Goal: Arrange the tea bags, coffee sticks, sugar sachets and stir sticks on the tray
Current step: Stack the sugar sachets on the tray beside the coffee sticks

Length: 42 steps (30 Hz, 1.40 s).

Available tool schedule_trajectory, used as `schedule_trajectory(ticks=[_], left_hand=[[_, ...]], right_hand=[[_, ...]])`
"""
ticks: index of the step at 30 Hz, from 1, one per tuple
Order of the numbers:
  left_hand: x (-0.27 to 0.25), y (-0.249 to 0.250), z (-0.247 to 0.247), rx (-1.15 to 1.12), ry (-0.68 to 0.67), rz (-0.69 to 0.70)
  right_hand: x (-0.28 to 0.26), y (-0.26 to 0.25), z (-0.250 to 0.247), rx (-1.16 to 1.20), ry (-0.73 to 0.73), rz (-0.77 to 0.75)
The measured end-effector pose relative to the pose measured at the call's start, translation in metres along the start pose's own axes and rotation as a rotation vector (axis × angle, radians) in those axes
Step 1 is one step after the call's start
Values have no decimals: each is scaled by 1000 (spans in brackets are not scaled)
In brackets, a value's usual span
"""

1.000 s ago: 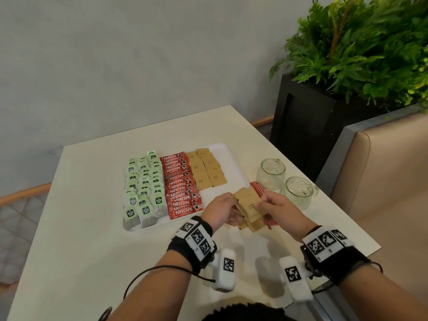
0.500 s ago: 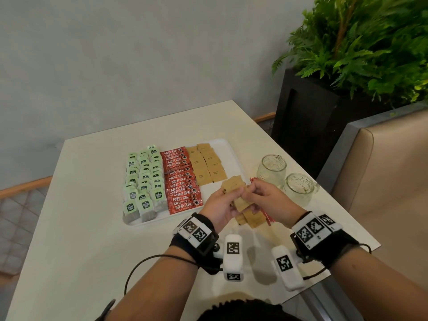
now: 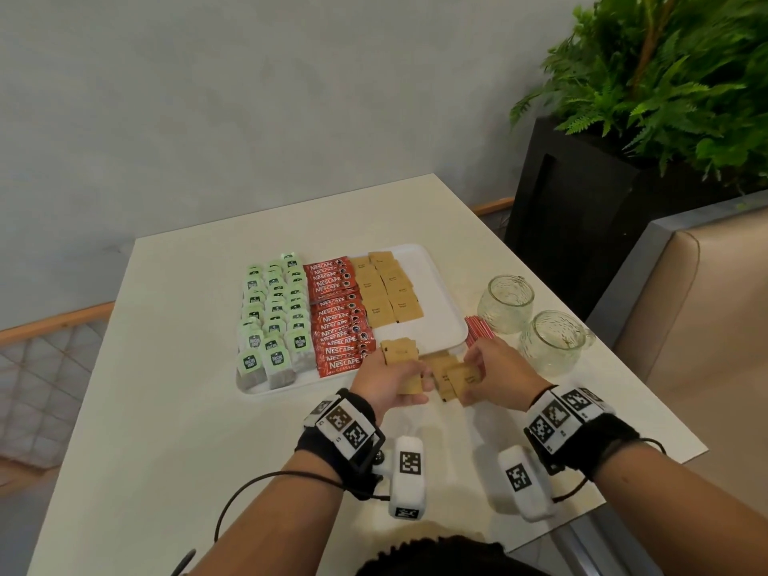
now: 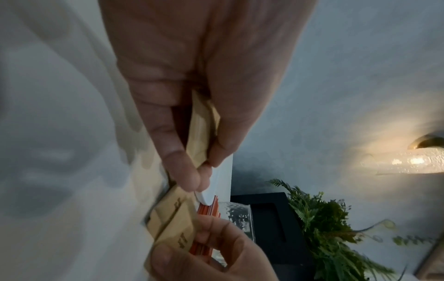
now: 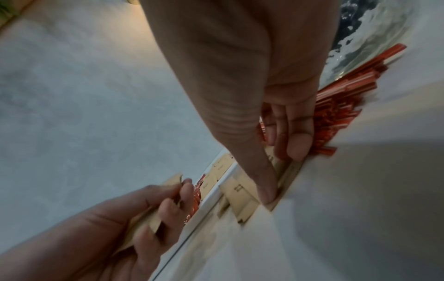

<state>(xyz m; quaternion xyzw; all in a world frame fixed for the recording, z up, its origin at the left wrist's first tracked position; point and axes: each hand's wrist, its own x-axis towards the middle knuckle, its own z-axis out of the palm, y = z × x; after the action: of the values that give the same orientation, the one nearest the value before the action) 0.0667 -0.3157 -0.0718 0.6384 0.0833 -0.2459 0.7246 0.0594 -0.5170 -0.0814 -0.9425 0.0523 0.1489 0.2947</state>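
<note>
the left hand (image 3: 388, 378) grips a small stack of brown sugar sachets (image 3: 400, 351) between thumb and fingers, and it is over the near edge of the white tray (image 3: 440, 322). in the left wrist view the thumb and fingers (image 4: 185, 167) pinch the sachets at their edges. the right hand (image 3: 498, 370) is just beside the left one, on its right side. it pinches another sachet (image 3: 463, 378) from a loose pile (image 3: 440, 370) that lies on the table (image 3: 166, 409) between the 2 hands, at the near right corner of the tray. in the right wrist view the thumb presses down on the pile and the curled fingers (image 5: 298, 144) hold its far edge.

beyond the left hand, on the tray, there are 3 groups: green tea bags (image 3: 274, 313) most to the left, red coffee sticks (image 3: 338, 313) in the middle, and laid sugar sachets (image 3: 388, 291) just beyond the hands. the right part of the tray is bare.

red stir sticks (image 3: 478, 330) lie on the table just beyond the right hand, beside the tray. 2 glass jars (image 3: 505, 301) stand further right of that hand.
</note>
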Motion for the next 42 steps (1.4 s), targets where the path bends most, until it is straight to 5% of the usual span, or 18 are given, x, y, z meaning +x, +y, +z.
schedule_trajectory(ticks=[15, 23, 28, 32, 36, 42], left_hand=[[-1, 3, -8, 36, -90, 34], [11, 23, -25, -15, 77, 120], [19, 39, -42, -44, 172, 121], [21, 52, -63, -164, 278, 122], [14, 55, -80, -241, 289, 141], [18, 51, -89, -292, 302, 92]], right_hand=[[4, -36, -15, 382, -43, -161], [29, -62, -20, 780, -78, -46], [53, -81, -20, 769, -141, -15], [79, -85, -9, 593, -48, 7], [97, -83, 8, 310, -35, 33], [111, -91, 17, 208, -8, 13]])
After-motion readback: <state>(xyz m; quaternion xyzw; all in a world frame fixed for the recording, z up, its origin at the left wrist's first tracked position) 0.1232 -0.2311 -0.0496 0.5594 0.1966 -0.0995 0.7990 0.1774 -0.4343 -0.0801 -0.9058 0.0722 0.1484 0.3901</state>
